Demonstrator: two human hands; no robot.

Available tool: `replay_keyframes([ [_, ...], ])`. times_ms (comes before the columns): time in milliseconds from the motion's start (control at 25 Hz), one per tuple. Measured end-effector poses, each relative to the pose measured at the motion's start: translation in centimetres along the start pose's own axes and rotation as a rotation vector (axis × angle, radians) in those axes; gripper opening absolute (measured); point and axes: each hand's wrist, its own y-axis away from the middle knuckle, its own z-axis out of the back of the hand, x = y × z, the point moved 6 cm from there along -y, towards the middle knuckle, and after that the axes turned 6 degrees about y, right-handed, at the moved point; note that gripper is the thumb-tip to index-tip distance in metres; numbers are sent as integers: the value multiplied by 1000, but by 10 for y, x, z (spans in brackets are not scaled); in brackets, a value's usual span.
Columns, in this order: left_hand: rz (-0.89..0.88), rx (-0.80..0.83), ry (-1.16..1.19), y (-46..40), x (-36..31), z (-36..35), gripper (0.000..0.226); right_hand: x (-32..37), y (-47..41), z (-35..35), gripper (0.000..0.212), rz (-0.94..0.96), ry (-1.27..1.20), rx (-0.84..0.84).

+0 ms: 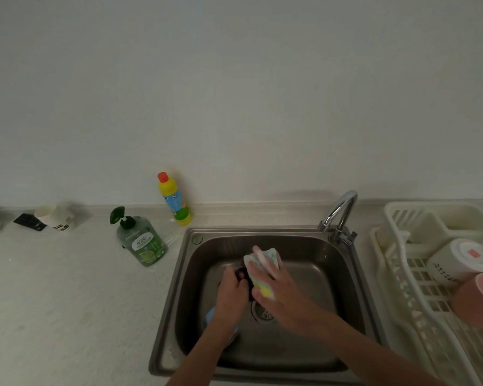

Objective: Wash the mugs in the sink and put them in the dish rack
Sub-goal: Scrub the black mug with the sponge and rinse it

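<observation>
Over the steel sink [354, 291], my left hand [232, 291] grips a dark mug [241, 274] that is mostly hidden between both hands. My right hand [273, 285] holds a yellow and pale-green sponge [264, 270] pressed against that mug. A light blue mug [211, 316] lies in the sink under my left forearm, largely covered. In the cream dish rack [402, 277] on the right lie a white mug [457, 260] and a pink mug [477, 299], both on their sides.
A chrome tap [340, 213] stands at the sink's back right corner, its drain [261, 312] below my hands. On the counter to the left are a green soap pump bottle [140, 240], a yellow bottle with a red cap [175, 199], and white cups [56, 217] far left.
</observation>
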Motion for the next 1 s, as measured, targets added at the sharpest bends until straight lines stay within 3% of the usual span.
replay_keyframes([
  [80, 57, 49, 73, 3, 5, -5, 19, 0, -10, 5, 51, -3, -44, -20],
  [200, 191, 91, 336, 7, 11, -6, 27, -20, -13, 17, 43, -235, -696, -48],
  [240, 209, 90, 415, 8, 10, -5, 28, -27, -10, 15, 41, -277, -797, -45],
  [320, 202, 56, 455, 3, 9, -2, 28, -32, -3, 10, 41, -245, -722, -46],
  [480, 134, 11, 228, -3, 10, -3, 21, -11, 0, 2, 53, -90, -116, 2],
  [560, 127, 54, 171, -5, 15, -7, 21, -4, -7, 6, 52, -52, 13, 14],
  [640, 156, 66, 216, -5, 17, -7, 24, -10, -12, 11, 51, -82, -199, -12],
  [720, 190, 71, 354, -2, 15, -5, 26, -31, -11, 8, 45, -234, -582, -31],
  [800, 180, 47, 420, -4, 15, -1, 26, -41, -4, -2, 39, -339, -762, -32],
  [880, 134, -12, 322, -13, 20, 0, 23, -32, 3, -4, 44, -257, -583, -63],
  [1000, 27, 57, 66, -17, 25, -10, 20, -10, 3, -10, 55, -105, -45, 5],
])
